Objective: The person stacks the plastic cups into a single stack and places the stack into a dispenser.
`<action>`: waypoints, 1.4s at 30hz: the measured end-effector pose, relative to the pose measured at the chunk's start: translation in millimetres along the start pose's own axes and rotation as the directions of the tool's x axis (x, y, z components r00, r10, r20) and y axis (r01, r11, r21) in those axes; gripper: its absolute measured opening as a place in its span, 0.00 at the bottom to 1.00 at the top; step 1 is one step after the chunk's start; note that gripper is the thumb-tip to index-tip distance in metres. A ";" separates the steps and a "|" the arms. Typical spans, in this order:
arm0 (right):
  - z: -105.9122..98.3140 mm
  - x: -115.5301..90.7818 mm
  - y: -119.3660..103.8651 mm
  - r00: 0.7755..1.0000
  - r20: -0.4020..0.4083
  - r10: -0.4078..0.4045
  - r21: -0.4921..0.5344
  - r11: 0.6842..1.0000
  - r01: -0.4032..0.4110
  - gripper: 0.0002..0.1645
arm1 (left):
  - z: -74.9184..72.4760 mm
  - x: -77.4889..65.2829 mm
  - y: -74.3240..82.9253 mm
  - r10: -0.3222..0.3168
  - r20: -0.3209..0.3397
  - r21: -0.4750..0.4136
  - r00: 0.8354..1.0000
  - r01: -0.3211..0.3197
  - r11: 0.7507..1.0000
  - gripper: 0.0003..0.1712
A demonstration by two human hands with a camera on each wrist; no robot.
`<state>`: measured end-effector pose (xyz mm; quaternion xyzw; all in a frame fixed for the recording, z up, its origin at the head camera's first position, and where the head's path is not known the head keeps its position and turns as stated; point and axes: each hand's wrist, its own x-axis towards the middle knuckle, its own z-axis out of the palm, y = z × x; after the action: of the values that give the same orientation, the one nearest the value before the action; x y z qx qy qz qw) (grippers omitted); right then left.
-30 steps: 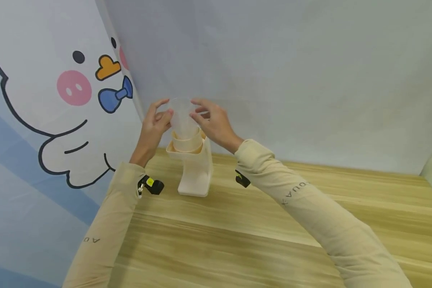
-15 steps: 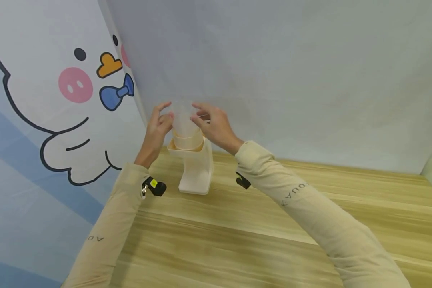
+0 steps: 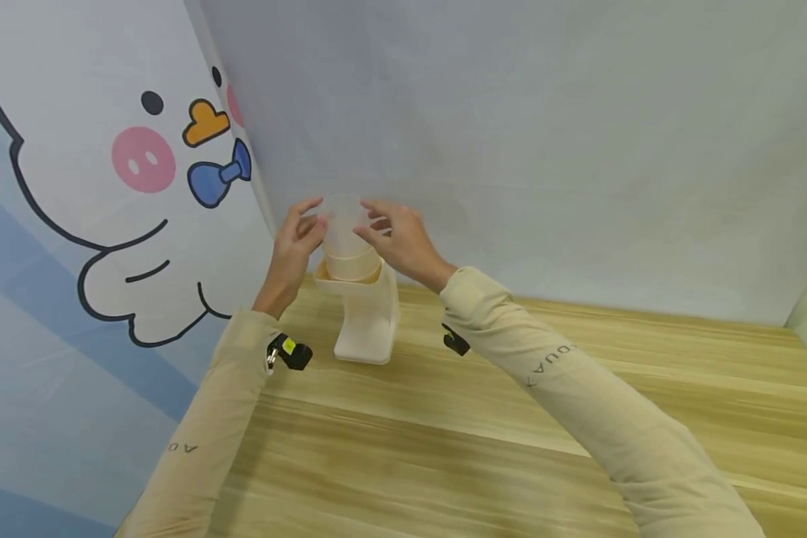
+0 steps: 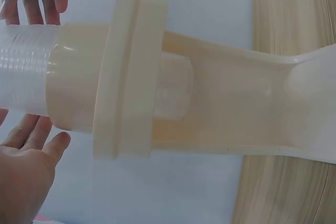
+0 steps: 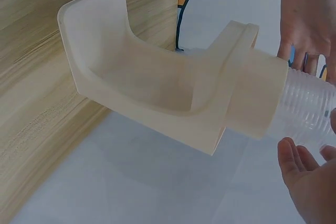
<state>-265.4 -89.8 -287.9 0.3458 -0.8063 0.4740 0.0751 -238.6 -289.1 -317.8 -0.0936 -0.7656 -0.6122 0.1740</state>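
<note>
A stack of clear plastic cups (image 3: 344,228) stands in the ring at the top of a cream cup dispenser (image 3: 366,329). My left hand (image 3: 291,250) holds the stack's left side, thumb and fingers curved at the upper part. Opposite it, my right hand (image 3: 406,243) holds the right side in the same way. In the left wrist view the ribbed cup rims (image 4: 23,69) rise out of the cream ring (image 4: 76,77), and a cup bottom (image 4: 174,85) shows beneath the dispenser's collar (image 4: 128,77). The right wrist view has fingers (image 5: 287,156) beside the ribbed stack (image 5: 307,106).
The dispenser stands on a wood-grain table (image 3: 444,418), near a pale grey backdrop (image 3: 545,149). A printed panel with a cartoon bird (image 3: 141,261) rises close on the left. Black wrist cameras (image 3: 292,353) are strapped below both hands.
Both hands have come down slightly with the cup stack, which sits lower in the dispenser's ring than a second ago. The dispenser stays in place; the head view has shifted a little.
</note>
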 end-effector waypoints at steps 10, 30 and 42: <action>0.1 -6.1 5.9 0.997 0.068 0.035 -0.001 0.999 -0.035 0.32 | 3.9 -2.1 -3.6 -0.019 -0.011 0.025 1.000 0.020 0.999 0.27; 3.4 -15.8 18.5 0.990 0.137 0.014 -0.094 0.996 -0.001 0.28 | 14.9 -24.2 16.4 -0.059 0.020 0.169 0.998 0.055 0.984 0.25; 4.0 -19.4 17.2 0.989 0.145 -0.003 -0.175 0.984 0.028 0.28 | 12.4 -20.1 0.7 -0.038 0.047 0.233 0.998 0.026 0.972 0.26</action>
<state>-260.8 -78.3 -311.0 0.3775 -0.8457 0.3739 0.0506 -221.7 -275.5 -327.2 -0.0757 -0.8374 -0.5188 0.1543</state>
